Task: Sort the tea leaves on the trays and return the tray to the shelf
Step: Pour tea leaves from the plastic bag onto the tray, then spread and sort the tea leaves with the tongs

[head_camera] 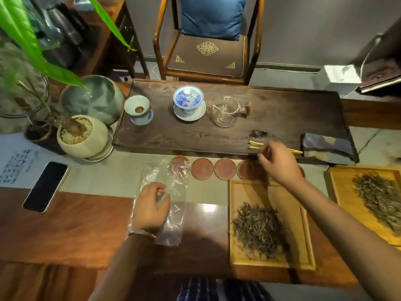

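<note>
Your right hand point(280, 164) reaches, fingers loosely curled, for the tweezers point(256, 145); left hand point(150, 208) pinches the plastic bag point(171, 192) — knock the tray point(236, 213), leaves spill.

A single head-worn camera is looking forward and down from above the near edge of the table point(65, 224), taking both forearms in from below. It is sitting close over the near bamboo tray point(238, 253) and facing across it toward the chair point(206, 61) beyond. The wide lens is bending the edges, so the far corners are probably less reliable.
</note>
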`<state>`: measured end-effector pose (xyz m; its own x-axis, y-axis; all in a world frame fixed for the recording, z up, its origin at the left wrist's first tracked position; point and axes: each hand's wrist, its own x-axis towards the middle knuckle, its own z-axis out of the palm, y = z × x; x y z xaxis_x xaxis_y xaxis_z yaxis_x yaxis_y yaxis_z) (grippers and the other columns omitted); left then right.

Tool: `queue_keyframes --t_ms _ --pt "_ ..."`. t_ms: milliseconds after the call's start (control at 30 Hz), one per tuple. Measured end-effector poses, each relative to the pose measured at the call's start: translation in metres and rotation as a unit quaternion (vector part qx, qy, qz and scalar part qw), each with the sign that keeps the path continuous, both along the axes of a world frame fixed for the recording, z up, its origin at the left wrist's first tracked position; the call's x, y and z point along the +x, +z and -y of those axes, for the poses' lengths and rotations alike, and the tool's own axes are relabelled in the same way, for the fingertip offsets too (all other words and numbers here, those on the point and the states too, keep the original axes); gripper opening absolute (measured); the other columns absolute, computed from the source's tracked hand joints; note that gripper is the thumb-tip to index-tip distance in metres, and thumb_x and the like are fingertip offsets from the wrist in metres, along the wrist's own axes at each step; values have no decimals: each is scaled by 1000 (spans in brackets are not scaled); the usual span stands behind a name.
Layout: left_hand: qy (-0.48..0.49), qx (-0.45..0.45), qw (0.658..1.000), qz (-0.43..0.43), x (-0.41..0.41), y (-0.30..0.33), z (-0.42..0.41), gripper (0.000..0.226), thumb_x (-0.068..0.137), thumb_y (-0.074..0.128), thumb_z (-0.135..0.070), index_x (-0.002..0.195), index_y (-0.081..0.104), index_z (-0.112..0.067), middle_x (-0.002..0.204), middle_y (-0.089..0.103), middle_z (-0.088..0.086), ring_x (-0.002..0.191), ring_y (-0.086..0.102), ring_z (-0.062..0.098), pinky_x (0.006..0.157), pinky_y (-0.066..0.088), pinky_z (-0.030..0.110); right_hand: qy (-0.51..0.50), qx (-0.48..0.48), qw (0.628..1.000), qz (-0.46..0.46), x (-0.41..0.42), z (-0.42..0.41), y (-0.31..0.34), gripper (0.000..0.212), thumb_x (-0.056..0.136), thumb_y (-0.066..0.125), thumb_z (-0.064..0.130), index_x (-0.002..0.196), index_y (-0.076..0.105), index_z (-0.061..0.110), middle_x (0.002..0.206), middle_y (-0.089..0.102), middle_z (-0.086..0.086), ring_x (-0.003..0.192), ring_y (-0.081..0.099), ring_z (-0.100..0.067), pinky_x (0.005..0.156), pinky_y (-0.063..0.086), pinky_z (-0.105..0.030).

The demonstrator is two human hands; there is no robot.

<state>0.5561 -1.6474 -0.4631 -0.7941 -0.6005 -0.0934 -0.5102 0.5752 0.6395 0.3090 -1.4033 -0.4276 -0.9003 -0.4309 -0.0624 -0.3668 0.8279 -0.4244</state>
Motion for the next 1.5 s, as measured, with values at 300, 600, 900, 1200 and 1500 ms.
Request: queue_keyframes --t_ms 300,600,900,1200,1500 --pt "-133 112 985 7 -58 -32 -96 16 82 59 -14 97 59 -19 83 56 -6 72 49 0 68 37 5 77 184 980 -1 -56 -19 -30 36 88 58 28 117 49 8 114 49 -18 104 51 -37 87 46 -42" --pt "-147 134 979 37 -64 -45 -109 14 83 57 -18 96 57 -23 77 58 -7 67 54 3 61 40 13 101 90 988 -77 -31 -37 -12 25 94 51 25 114 53 10 106 54 -12 94 55 -30 71 49 -38" --pt "-68 74 992 81 -26 -34 -140 24 73 29 -52 83 48 -44 71 60 -19 66 57 -2 60 49 21 81 -34 995 39 129 -122 5 32 92 55 33 119 59 16 105 56 0 91 58 -18 73 50 -33" --pt "12 -5 1000 2 8 -66 -203 10 92 41 -37 82 41 -35 72 36 -25 67 34 1 70 28 28 129 -29 991 17 180 -140 -37 26 92 57 28 115 62 17 94 53 -1 78 58 -19 53 51 -34" --pt "55 -21 994 -87 8 -85 -208 18 89 41 -19 76 38 -32 70 37 -17 68 33 7 65 20 28 58 -76 995 -33 163 -146 -59 31 91 57 29 119 60 15 95 52 -2 75 51 -14 54 44 -27"
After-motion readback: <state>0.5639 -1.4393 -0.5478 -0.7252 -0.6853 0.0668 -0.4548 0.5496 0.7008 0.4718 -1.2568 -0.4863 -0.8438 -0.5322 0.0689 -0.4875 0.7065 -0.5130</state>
